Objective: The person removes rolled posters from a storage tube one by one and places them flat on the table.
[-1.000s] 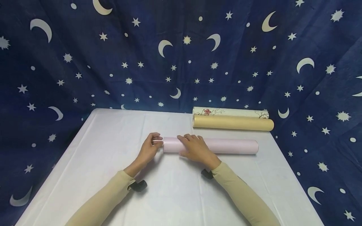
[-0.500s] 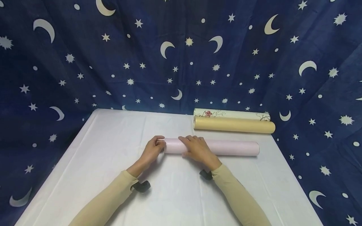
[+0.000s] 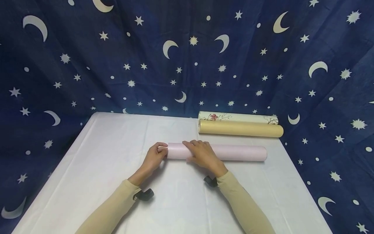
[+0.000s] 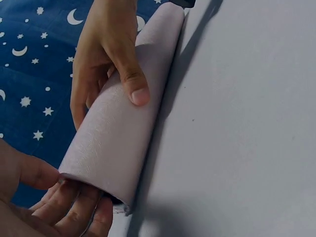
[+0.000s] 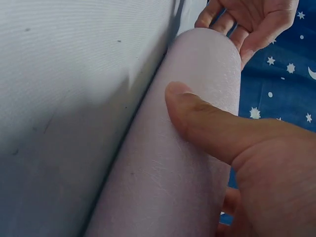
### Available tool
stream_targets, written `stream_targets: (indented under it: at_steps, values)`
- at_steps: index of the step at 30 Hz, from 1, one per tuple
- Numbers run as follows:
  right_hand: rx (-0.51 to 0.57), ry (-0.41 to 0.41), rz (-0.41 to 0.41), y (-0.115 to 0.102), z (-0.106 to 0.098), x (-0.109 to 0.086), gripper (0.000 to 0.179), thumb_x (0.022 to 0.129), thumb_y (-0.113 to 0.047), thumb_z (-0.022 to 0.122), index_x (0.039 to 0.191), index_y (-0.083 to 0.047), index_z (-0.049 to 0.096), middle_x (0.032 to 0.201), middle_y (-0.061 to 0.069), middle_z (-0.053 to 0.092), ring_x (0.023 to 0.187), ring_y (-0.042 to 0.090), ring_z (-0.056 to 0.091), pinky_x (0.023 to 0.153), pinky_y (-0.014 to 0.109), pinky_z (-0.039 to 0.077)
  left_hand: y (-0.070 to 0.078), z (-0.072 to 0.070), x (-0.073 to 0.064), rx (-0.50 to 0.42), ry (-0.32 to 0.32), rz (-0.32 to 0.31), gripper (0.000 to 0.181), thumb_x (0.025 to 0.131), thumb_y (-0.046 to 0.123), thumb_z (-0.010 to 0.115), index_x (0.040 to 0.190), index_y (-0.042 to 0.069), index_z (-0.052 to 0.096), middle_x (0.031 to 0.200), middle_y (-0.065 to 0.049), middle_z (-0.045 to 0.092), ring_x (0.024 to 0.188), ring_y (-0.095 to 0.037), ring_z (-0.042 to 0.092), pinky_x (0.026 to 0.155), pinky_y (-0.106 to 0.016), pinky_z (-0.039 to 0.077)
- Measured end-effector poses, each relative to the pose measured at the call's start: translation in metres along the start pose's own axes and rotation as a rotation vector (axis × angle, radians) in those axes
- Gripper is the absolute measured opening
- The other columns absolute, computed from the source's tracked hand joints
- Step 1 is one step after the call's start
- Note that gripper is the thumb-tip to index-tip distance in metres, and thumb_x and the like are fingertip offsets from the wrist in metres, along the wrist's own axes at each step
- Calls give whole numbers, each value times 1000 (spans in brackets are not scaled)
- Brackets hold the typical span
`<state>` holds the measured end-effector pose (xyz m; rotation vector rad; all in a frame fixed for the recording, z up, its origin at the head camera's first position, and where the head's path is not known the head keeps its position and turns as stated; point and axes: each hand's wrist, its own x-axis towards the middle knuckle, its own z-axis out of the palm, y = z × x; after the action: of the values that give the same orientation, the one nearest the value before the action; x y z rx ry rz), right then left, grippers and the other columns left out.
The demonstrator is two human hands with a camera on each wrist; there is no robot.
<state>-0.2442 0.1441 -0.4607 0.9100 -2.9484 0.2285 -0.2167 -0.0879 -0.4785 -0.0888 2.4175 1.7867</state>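
Observation:
A pale pink wallpaper roll (image 3: 239,152) with a finely textured surface lies sideways on the white-covered table (image 3: 172,201). At its left end, my left hand (image 3: 153,156) pinches the edge; the left wrist view shows the thumb (image 4: 37,173) outside by the rim and several fingers (image 4: 69,210) tucked into the hollow opening. Left of the roll's middle, my right hand (image 3: 204,154) grips it from above. In the right wrist view its thumb (image 5: 197,116) presses the near side, while the other fingers go over the far side and are mostly hidden.
Behind the pink roll, a yellow roll (image 3: 241,128) and a white roll with a red-flower branch print (image 3: 233,117) lie side by side at the table's back right. A dark blue curtain (image 3: 152,48) with moons and stars hangs around the table.
My left hand has closed in on the roll's left end, its fingers moving from just beside the rim onto it. The right hand keeps its place on the roll.

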Motion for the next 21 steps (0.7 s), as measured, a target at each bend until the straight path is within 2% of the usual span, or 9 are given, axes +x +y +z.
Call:
stream_targets:
  at_steps: [3,5,8,11,15,19,21]
  values:
    - [-8,25,2,-1,-1,-1,73,82,-40,77,146,-23,46,128,5,62,113,30,60,94,49,45,-1,0,0,11,-34,-15,33,100,18,50,127,1,60,116,-13,70,104,-25,63,93,-39,52]
    - [-6,44,0,-1,-2,-2,71,82,-38,78,144,-22,47,126,6,63,112,30,61,92,50,45,-2,1,0,-6,-79,-31,39,103,23,46,132,0,57,129,-15,64,122,-32,58,107,-50,44]
    - [-4,51,-3,-2,-2,-4,70,82,-38,77,144,-22,48,126,5,63,111,30,61,91,49,45,-3,3,-1,-49,-147,-57,47,105,27,38,140,-1,50,144,-17,53,138,-38,44,117,-59,27]
    - [-8,64,-5,-2,-1,-5,71,81,-38,79,143,-22,49,125,5,64,110,29,61,88,47,45,-5,4,-1,-78,-177,-61,48,105,29,36,141,0,48,149,-17,47,142,-38,37,119,-59,21]
    - [-16,70,-3,0,-1,-5,74,79,-40,80,143,-22,49,124,5,64,109,29,61,87,47,44,-7,4,-1,-87,-168,-15,44,104,25,38,137,-1,52,148,-17,48,143,-37,35,120,-58,22]
    - [-2,-2,25,3,-4,-5,81,77,-42,82,147,-26,44,128,6,62,116,30,58,100,56,39,-5,3,-2,-96,-161,7,42,105,24,39,132,-2,56,142,-15,55,142,-35,38,119,-56,25]
    - [3,-24,30,5,-6,-5,84,76,-42,82,148,-27,42,127,6,62,116,31,58,102,57,39,-3,2,-1,-103,-156,18,40,104,23,39,129,-2,59,137,-14,59,139,-34,43,119,-54,28]
